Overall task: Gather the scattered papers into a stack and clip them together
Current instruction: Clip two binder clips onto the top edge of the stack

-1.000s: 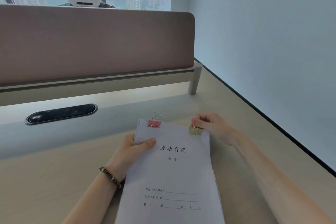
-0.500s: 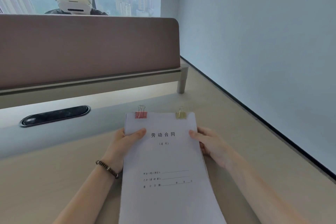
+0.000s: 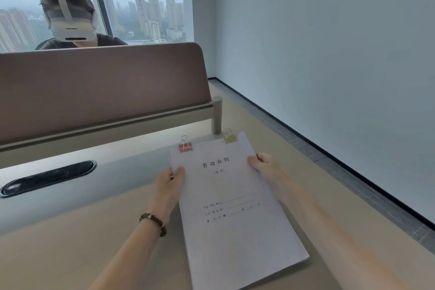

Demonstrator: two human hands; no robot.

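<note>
A white paper stack [image 3: 235, 207] with printed characters on its top sheet lies on the beige desk [image 3: 58, 254], tilted a little clockwise. Two binder clips grip its far edge: a red clip [image 3: 185, 147] on the left and a gold clip [image 3: 230, 138] on the right. My left hand [image 3: 168, 186] holds the stack's left edge, thumb on top. My right hand [image 3: 266, 167] holds the right edge, thumb on the sheet. A beaded bracelet [image 3: 154, 222] is on my left wrist.
A brown divider panel [image 3: 101, 87] stands across the back of the desk, with a person in a white headset [image 3: 70, 28] behind it. A black oval cable slot [image 3: 47, 180] sits at left. A grey wall [image 3: 329, 66] runs along the right.
My right hand let go of the gold clip and moved down to the stack's right edge. The stack has since turned slightly clockwise, and the view has tilted upward.
</note>
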